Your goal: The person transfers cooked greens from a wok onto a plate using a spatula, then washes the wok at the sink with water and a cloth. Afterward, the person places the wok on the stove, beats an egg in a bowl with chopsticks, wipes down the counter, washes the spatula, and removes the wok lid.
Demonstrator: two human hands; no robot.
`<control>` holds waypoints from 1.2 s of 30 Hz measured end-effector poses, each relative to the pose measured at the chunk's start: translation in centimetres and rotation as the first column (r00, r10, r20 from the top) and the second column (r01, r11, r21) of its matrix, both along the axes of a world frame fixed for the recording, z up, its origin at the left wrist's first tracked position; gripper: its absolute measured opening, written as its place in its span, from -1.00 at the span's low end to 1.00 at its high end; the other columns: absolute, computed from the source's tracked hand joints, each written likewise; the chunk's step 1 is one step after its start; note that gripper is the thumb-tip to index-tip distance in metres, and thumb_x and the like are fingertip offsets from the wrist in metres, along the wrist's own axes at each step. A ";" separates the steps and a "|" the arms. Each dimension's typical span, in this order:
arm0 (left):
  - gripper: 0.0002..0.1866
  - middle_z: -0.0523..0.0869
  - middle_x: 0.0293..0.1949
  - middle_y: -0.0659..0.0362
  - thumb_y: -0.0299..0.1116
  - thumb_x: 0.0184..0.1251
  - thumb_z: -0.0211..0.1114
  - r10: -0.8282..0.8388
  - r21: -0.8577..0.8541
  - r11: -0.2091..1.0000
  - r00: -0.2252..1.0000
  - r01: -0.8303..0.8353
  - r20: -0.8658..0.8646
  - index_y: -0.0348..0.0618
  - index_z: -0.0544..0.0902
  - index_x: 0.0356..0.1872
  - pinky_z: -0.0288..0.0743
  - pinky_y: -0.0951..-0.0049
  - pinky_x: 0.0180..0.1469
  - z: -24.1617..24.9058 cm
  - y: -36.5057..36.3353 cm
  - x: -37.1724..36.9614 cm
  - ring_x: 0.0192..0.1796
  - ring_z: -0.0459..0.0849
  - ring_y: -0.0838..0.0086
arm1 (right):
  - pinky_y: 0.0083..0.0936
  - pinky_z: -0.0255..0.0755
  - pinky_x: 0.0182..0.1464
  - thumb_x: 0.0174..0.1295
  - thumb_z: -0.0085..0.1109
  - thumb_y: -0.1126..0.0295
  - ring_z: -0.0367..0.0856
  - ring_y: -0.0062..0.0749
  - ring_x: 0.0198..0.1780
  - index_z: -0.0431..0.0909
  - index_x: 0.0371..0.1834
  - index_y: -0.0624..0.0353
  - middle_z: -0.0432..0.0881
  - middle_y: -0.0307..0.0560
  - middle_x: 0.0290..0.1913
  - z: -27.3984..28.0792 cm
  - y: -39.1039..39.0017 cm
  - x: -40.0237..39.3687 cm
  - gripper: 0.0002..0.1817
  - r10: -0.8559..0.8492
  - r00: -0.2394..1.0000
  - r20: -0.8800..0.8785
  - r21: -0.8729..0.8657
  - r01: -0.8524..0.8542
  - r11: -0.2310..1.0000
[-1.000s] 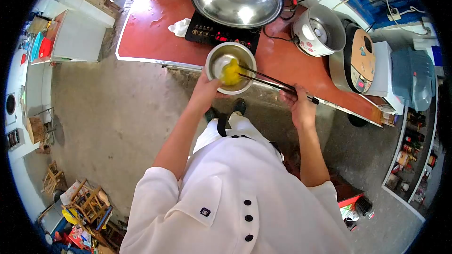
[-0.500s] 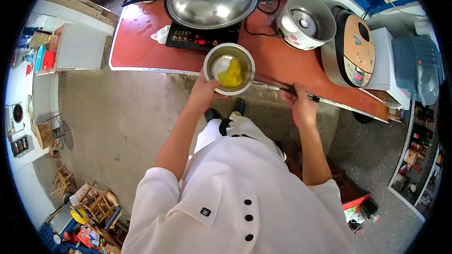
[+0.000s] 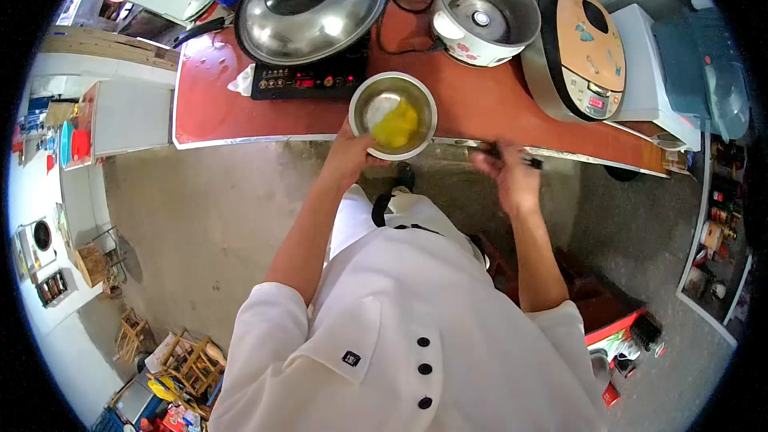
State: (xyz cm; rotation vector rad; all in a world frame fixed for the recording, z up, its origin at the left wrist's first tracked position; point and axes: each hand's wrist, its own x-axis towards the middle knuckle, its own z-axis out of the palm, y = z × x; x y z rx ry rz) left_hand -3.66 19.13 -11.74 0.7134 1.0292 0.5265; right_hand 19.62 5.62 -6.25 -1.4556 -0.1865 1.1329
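Silver domed lid (image 3: 324, 16) has shifted left in view. Fingers are clamped, left hand (image 3: 346, 157) on a round silver metal bowl (image 3: 376, 106) of yellow liquid (image 3: 397, 123) before the red counter (image 3: 472, 104), right hand (image 3: 510, 176) on black chopsticks (image 3: 531, 163). Likely stirring; next strokes call for a level bowl.

Red worktop (image 3: 476, 108), pale trim along near edge. Directly on it, left to right: wet spots (image 3: 212, 60), crumpled white cloth (image 3: 242, 82) against black induction cooker (image 3: 308, 84), lit display; black cable (image 3: 400, 53); white floral pot (image 3: 474, 52), open-topped; orange-lidded rice cooker (image 3: 588, 52) just beside pot.
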 end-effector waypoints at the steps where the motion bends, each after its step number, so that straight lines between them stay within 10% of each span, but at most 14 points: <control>1: -0.33 0.48 0.17 -0.05 -0.69 0.17 0.03 -0.010 -0.013 1.000 1.000 0.010 -0.006 -0.12 0.18 0.36 0.75 0.20 -0.23 0.0 0.0 0.1 0.03 0.66 0.14 | -0.39 0.65 -0.16 0.40 0.01 0.34 0.70 -0.21 -0.22 0.48 -0.03 0.35 0.61 0.07 -0.12 -0.5 0.1 0.9 -0.73 -0.022 1.000 0.001 0.079 0.022 0.997; 36: -0.38 0.52 0.14 -0.01 -0.58 0.21 0.06 -0.224 0.015 0.974 0.966 0.227 -0.130 -0.07 0.23 0.35 0.74 0.23 -0.23 -3.0 3.0 2.9 -0.02 0.69 0.18 | -0.46 0.62 -0.17 0.39 0.03 0.32 0.70 -0.32 -0.26 0.52 -0.04 0.39 0.64 0.03 -0.17 -3.3 -1.5 0.1 -0.70 -0.043 0.999 -0.031 -0.087 0.040 0.995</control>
